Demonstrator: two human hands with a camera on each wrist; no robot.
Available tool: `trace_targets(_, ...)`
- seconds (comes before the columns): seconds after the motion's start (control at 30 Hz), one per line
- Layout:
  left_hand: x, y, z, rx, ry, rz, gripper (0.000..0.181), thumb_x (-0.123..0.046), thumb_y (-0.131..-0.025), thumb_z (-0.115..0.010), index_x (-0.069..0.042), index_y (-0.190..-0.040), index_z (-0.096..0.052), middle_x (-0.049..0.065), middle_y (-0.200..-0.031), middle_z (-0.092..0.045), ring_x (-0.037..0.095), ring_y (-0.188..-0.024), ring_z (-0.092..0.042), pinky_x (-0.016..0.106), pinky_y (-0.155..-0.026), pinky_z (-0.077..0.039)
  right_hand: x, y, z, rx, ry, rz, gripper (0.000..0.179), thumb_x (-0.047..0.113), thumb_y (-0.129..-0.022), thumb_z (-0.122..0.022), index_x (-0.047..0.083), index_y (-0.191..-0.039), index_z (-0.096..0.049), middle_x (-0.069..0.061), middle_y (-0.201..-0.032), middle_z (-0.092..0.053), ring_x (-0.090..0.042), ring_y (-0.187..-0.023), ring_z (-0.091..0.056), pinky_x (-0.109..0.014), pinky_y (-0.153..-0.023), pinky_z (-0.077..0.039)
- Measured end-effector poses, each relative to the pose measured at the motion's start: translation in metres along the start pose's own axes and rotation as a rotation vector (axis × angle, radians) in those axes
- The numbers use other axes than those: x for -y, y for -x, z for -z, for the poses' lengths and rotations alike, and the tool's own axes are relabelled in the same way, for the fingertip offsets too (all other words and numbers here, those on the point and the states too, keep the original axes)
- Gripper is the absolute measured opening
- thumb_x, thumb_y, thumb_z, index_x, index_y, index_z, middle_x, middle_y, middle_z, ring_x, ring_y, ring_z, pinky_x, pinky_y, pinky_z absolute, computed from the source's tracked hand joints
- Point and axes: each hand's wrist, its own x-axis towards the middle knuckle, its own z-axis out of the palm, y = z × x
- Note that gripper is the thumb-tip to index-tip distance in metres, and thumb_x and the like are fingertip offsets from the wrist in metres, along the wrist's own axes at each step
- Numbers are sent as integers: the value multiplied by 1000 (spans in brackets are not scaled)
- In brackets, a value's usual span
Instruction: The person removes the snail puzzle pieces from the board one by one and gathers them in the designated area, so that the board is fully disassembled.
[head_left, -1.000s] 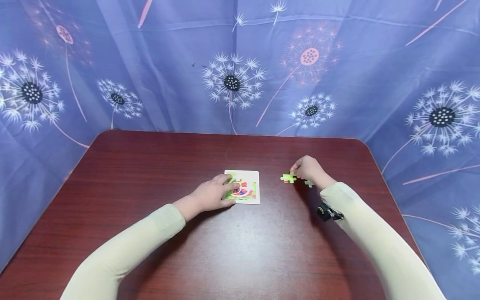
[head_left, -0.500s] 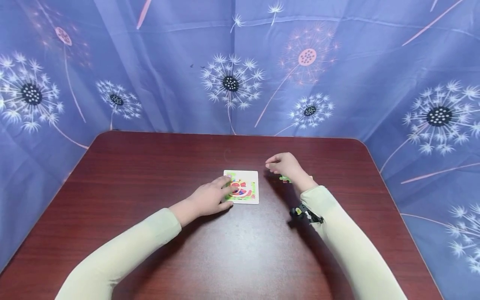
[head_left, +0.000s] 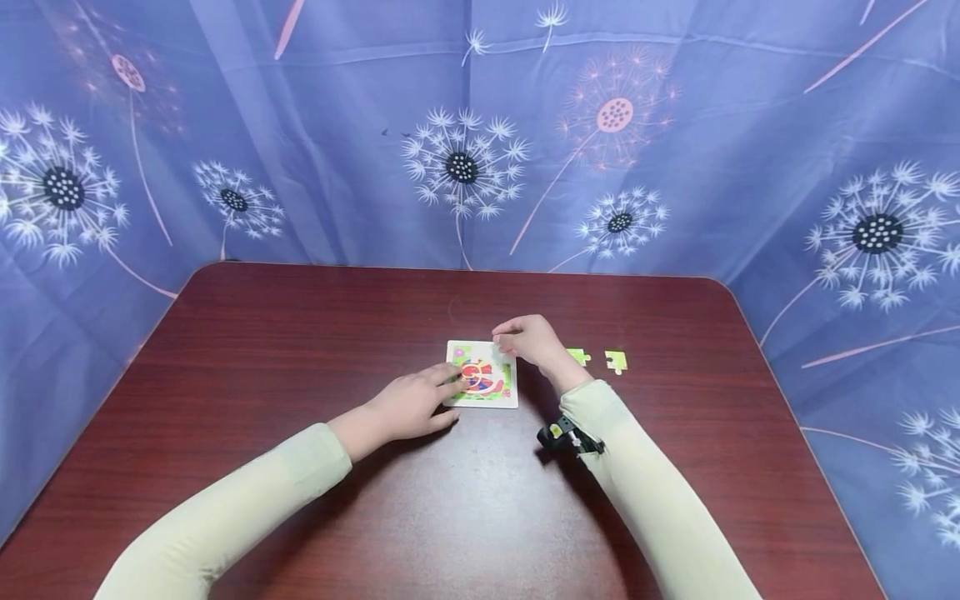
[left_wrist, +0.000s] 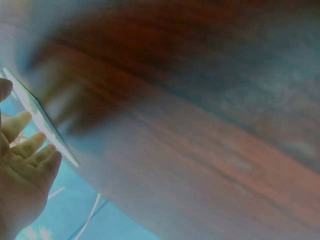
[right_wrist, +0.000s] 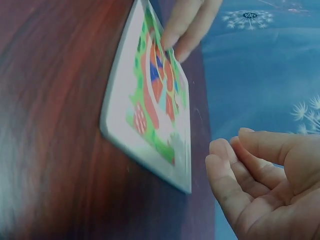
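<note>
A square jigsaw puzzle board [head_left: 480, 402] with a white border and a colourful picture lies mid-table. My left hand [head_left: 408, 406] rests its loosely spread fingers on the board's left side. In the left wrist view, that left hand [left_wrist: 27, 180] lies beside the board's edge. My right hand [head_left: 534, 342] is over the board's top right corner, thumb and fingers brought near each other. Seen from the right wrist, the right hand [right_wrist: 265, 175] has loosely curled fingers, and no piece shows between them. Two green puzzle pieces, a left one [head_left: 579, 356] and a right one [head_left: 616, 361], lie right of the board.
The dark red wooden table [head_left: 315, 325] has rounded far corners. A blue curtain [head_left: 337, 150] with dandelion prints hangs behind it and along both sides. A small black wrist camera [head_left: 566, 435] is strapped below the right hand.
My right hand has moved left from the green pieces to the board's top right corner, uncovering the right piece. My left hand has slid slightly left and down on the board.
</note>
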Motion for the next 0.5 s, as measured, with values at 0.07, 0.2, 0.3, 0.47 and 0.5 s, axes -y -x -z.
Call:
trace_targets(0.07,1,1,0,0,0,-2,54,-36,-98,-64,-11,-146,-58,14,-151,-56,31,-142,-53,47,-108,-54,0,-1,-6,8,-10,-16,27,7,-99,-62,-7,-121,-71,-24,-114,-75,-11,-80,-67,-26,-81,-61)
trace_targets(0.2,2,1,-1,8,-1,3,53,-36,-98,-64,-12,-145,-59,14,-151,-56,32,-141,-54,48,-107,-54,0,-2,-17,31,-16,-32,27,7,-99,-62,-5,-121,-72,-24,-117,-74,-11,-83,-70,-26,-81,-62)
trace_targets(0.3,3,1,-2,18,3,12,52,-36,-98,-64,-12,-144,-60,15,-151,-56,32,-141,-55,49,-107,-54,0,-2,-24,44,-29,-36,28,6,-98,-62,-5,-121,-71,-25,-116,-74,-13,-82,-71,-27,-80,-62)
trace_targets(0.47,5,-1,-2,22,4,6,50,-36,-98,-64,-13,-143,-61,15,-150,-57,33,-140,-56,49,-107,-54,0,-3,-31,40,-33,-42,27,6,-97,-63,-6,-120,-72,-26,-112,-75,-11,-76,-70,-24,-75,-60)
trace_targets(0.5,5,-1,-2,22,4,4,50,-35,-98,-64,-13,-143,-61,16,-150,-57,33,-140,-56,49,-107,-54,0,-3,-32,39,-32,-41,27,5,-97,-63,-6,-119,-72,-26,-111,-75,-11,-75,-69,-24,-75,-60)
